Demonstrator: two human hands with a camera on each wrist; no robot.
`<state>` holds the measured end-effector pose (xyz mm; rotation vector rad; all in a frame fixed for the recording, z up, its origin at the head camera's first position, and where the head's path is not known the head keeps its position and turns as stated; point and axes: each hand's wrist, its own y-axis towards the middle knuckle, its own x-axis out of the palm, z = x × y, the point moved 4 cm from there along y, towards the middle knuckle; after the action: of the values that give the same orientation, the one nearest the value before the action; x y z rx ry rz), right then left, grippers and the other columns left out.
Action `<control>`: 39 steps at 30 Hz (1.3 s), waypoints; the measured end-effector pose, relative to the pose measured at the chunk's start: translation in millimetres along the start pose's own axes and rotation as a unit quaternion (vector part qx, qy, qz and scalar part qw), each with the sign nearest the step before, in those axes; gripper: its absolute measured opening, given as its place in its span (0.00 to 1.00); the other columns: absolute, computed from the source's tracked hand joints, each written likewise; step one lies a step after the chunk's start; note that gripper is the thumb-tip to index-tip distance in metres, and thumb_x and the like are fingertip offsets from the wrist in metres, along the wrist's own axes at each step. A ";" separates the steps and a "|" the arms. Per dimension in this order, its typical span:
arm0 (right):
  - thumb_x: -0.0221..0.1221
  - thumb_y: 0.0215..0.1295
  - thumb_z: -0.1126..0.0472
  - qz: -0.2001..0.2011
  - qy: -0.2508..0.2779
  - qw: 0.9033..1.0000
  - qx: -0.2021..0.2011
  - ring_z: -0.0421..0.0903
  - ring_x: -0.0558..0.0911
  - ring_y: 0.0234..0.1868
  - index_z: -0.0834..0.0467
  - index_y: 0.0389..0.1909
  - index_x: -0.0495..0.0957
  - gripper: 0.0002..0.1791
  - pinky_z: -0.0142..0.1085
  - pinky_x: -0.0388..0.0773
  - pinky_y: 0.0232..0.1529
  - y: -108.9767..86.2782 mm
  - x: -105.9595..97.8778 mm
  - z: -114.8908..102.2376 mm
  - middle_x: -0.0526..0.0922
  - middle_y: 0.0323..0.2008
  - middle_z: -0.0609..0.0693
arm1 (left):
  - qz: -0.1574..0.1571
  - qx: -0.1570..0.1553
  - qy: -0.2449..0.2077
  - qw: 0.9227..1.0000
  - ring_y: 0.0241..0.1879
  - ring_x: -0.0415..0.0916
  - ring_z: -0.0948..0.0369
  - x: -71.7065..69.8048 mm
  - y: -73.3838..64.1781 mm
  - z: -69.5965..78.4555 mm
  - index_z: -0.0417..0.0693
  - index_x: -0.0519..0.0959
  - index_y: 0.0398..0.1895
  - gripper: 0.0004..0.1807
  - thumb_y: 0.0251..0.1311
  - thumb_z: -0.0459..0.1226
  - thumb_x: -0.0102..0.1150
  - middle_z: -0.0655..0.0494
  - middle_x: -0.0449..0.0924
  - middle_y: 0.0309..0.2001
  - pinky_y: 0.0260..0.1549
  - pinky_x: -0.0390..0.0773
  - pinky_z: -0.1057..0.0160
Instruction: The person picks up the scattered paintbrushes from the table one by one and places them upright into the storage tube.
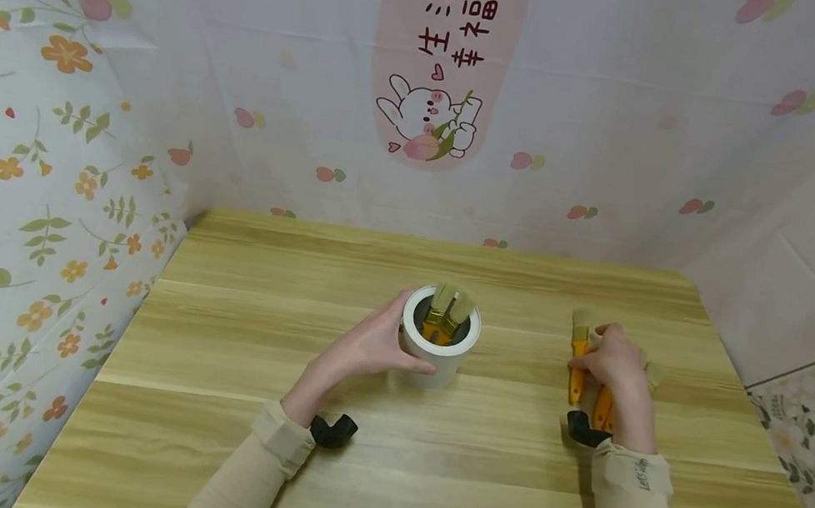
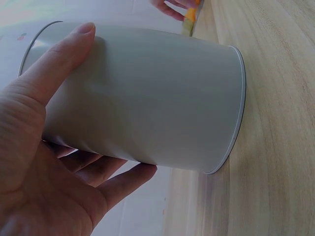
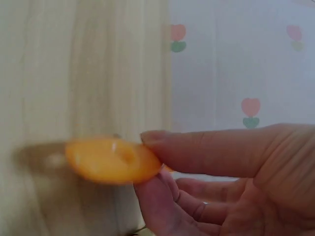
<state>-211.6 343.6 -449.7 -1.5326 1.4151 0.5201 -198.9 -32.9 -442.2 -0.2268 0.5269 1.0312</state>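
Note:
In the head view my left hand (image 1: 367, 340) grips the side of a white cylindrical canister (image 1: 445, 369), thumb in front and fingers behind. Two paintbrushes (image 1: 450, 307) stand inside it, bristles up. The left wrist view shows the canister wall (image 2: 157, 98) between thumb and curved fingers. Off to the right, my right hand (image 1: 614, 365) pinches an orange-handled paintbrush (image 1: 578, 353) with its bristles pointing away from me. In the right wrist view, the blurred orange handle (image 3: 108, 160) sits between thumb and index finger. More paintbrushes (image 1: 603, 409) lie beneath the right hand, partly hidden by it.
A wood-grain table (image 1: 232, 335) carries everything. Behind it hangs a printed cloth (image 1: 306, 83) with a rabbit picture; a floral cloth (image 1: 46, 246) closes off the left side. Black wrist mounts (image 1: 334, 432) sit by both cuffs.

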 end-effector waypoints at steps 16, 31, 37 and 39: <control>0.59 0.72 0.68 0.106 0.270 0.947 -0.140 0.31 0.78 0.35 0.68 0.73 0.49 0.37 0.28 0.86 0.34 -27.9 -27.4 -41.8 0.72 0.46 0.53 | -0.001 -0.011 0.000 1.000 0.69 0.69 0.56 1.3 -0.6 -0.2 0.59 0.51 0.81 0.64 0.43 0.47 0.85 0.57 0.67 0.72 0.70 0.70 0.46; 0.60 0.68 0.75 0.251 0.568 0.710 -0.332 0.45 0.89 0.34 0.61 0.46 0.71 0.11 0.37 0.88 0.33 -80.7 -31.8 -103.1 0.85 0.34 0.54 | -0.008 -0.011 -0.002 1.000 0.70 0.69 0.56 1.3 0.5 0.5 0.60 0.51 0.81 0.64 0.44 0.49 0.84 0.57 0.67 0.72 0.71 0.69 0.47; 0.57 0.72 0.73 0.220 0.533 0.731 -0.365 0.46 0.91 0.37 0.60 0.43 0.73 0.06 0.38 0.88 0.37 -90.4 -9.5 -129.6 0.90 0.37 0.51 | -0.005 -0.007 -0.001 1.000 0.69 0.69 0.56 0.8 0.3 0.1 0.57 0.52 0.81 0.64 0.43 0.49 0.85 0.55 0.68 0.72 0.71 0.69 0.46; 0.58 0.72 0.72 0.207 0.507 0.755 -0.361 0.46 0.91 0.37 0.63 0.46 0.74 0.06 0.38 0.88 0.38 -91.0 -1.8 -135.8 0.91 0.38 0.48 | -0.005 -0.006 -0.002 1.000 0.69 0.69 0.55 0.4 -0.1 0.4 0.57 0.52 0.81 0.64 0.43 0.49 0.85 0.55 0.68 0.72 0.71 0.69 0.46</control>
<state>-166.1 218.9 -354.3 -2.2987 2.6549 0.5471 -198.6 -32.5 -442.1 -0.2377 0.5153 1.0252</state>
